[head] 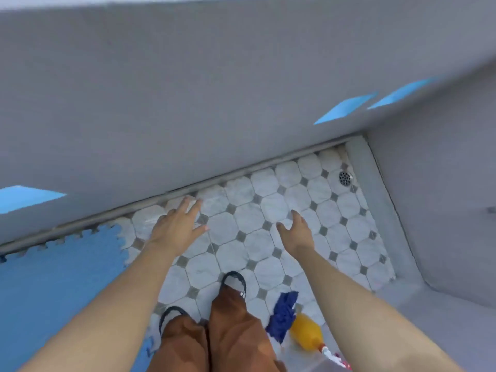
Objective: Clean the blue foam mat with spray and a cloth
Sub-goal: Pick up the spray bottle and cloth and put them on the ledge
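The blue foam mat [56, 280] with its jigsaw edge lies on the floor at the lower left, against the wall. A dark blue cloth [283, 315] lies crumpled on the tiles beside my right leg. Just right of the cloth, an orange spray bottle [306, 331] with a white and red nozzle lies on its side. My left hand [177, 226] is stretched out over the tiles with its fingers apart and holds nothing. My right hand [295, 232] is also out in front, fingers loosely spread, empty. Both hands are well above the cloth and the bottle.
The floor has white octagonal tiles [268, 210] with small grey squares. A grey wall [214, 103] runs ahead, with blue patches on it. A round metal drain [345, 178] sits in the far right corner. A grey ledge [389, 210] borders the right side. My feet stand between mat and cloth.
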`<action>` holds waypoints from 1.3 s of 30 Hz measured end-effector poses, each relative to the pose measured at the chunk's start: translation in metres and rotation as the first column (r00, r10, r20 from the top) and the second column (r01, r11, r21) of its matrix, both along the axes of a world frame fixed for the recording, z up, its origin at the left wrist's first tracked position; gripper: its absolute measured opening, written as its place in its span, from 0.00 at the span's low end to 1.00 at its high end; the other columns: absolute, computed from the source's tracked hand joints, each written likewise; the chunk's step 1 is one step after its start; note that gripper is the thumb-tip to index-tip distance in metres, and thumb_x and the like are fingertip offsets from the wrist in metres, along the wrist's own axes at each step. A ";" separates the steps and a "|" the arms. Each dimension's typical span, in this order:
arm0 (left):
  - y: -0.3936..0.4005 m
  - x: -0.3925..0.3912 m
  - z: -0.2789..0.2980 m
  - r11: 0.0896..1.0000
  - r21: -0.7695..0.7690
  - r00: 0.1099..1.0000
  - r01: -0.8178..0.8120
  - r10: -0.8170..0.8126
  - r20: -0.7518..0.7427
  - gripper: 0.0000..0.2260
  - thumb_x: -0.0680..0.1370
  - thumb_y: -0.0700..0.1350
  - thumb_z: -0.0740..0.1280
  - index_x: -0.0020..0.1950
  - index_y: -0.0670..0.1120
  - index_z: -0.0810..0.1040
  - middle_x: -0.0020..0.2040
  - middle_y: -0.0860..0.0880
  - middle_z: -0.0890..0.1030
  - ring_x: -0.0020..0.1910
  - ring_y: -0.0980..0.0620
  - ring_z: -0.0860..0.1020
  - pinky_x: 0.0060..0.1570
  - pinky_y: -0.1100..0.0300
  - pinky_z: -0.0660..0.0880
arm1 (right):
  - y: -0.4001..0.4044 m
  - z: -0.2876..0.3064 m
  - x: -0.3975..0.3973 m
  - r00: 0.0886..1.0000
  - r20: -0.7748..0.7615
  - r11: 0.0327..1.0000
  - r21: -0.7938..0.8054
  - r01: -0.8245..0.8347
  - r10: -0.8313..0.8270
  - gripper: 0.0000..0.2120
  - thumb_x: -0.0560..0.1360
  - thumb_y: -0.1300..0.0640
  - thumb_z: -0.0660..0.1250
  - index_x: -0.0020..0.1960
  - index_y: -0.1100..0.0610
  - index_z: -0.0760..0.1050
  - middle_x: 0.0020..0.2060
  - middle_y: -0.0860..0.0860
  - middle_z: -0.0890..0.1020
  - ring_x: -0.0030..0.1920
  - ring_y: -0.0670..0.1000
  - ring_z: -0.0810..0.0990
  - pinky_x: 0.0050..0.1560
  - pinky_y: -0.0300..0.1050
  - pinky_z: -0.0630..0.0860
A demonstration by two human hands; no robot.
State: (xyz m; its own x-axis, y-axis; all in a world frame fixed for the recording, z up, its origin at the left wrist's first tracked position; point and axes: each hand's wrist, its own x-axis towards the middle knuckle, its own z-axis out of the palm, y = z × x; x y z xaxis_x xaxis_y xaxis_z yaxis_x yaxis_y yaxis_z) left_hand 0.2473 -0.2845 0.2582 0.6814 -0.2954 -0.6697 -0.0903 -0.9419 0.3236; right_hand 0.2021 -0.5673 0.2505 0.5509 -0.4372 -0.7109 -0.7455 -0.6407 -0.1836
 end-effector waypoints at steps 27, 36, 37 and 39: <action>-0.358 -0.174 -0.185 0.510 0.043 0.504 0.859 -0.827 -0.250 0.32 0.79 0.59 0.60 0.78 0.48 0.52 0.78 0.43 0.54 0.73 0.41 0.62 0.67 0.44 0.65 | -0.124 -0.155 -0.410 -0.201 -0.035 -0.200 -0.033 0.979 -0.979 0.25 0.78 0.60 0.65 0.73 0.58 0.64 0.67 0.57 0.74 0.65 0.61 0.74 0.62 0.51 0.72; -0.395 -0.337 -0.359 0.414 -0.066 0.396 0.908 -0.899 -0.187 0.34 0.75 0.60 0.66 0.75 0.46 0.60 0.72 0.42 0.62 0.68 0.39 0.64 0.61 0.45 0.70 | -0.148 -0.275 -0.448 0.001 0.420 0.120 0.257 0.959 -0.907 0.36 0.69 0.53 0.77 0.72 0.49 0.65 0.62 0.45 0.75 0.59 0.44 0.74 0.59 0.37 0.71; -0.394 -0.348 -0.375 0.408 -0.043 0.395 0.912 -0.903 -0.170 0.36 0.73 0.63 0.67 0.75 0.48 0.61 0.72 0.42 0.61 0.67 0.38 0.63 0.59 0.44 0.70 | -0.149 -0.282 -0.450 -0.001 0.464 0.120 0.230 0.966 -0.886 0.29 0.70 0.51 0.76 0.68 0.50 0.70 0.58 0.45 0.77 0.57 0.45 0.76 0.57 0.38 0.73; -0.388 -0.361 -0.392 0.433 0.005 0.430 0.901 -0.895 -0.119 0.36 0.68 0.66 0.69 0.71 0.51 0.64 0.70 0.42 0.59 0.66 0.37 0.61 0.54 0.43 0.71 | -0.151 -0.289 -0.450 -0.003 0.519 0.106 0.179 0.978 -0.855 0.17 0.72 0.51 0.74 0.58 0.54 0.78 0.49 0.46 0.80 0.51 0.47 0.78 0.50 0.38 0.73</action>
